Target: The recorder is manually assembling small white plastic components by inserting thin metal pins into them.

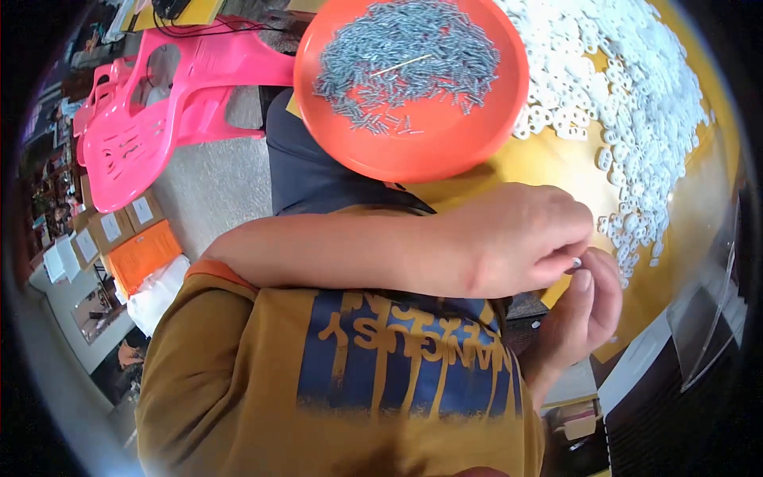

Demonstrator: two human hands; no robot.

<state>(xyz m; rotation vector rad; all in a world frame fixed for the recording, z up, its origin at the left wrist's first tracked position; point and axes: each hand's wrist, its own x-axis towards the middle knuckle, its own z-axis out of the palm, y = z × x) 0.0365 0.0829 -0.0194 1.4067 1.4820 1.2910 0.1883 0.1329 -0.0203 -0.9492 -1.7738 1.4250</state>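
One tiny white part (577, 261) sat pinched between the fingertips of both hands, just in front of the near edge of the orange tray (413, 155). The left hand (524, 238), its forearm crossing the chest, was closed on the part from above; the right hand (584, 306) met it from below, thumb and forefinger pressed together on the same piece. Whether a metal pin was already seated in it could not be told, since the fingers hid it.

To do this step well, the judgement was that the part should be kept steady between the fingertips and any pin held square to its hole, pressed without twisting, close over the yellow surface (556, 163) so a slip lost nothing.

Counted outward from the tray: one orange tray held a heap of small grey metal pins (405, 56), far too many to count, with one pale thin stick lying among them. Beside the tray, to its right, white plastic pieces (636, 95) lay spread by the hundreds. Two pink plastic chairs (151, 119) stood stacked left of the tray.
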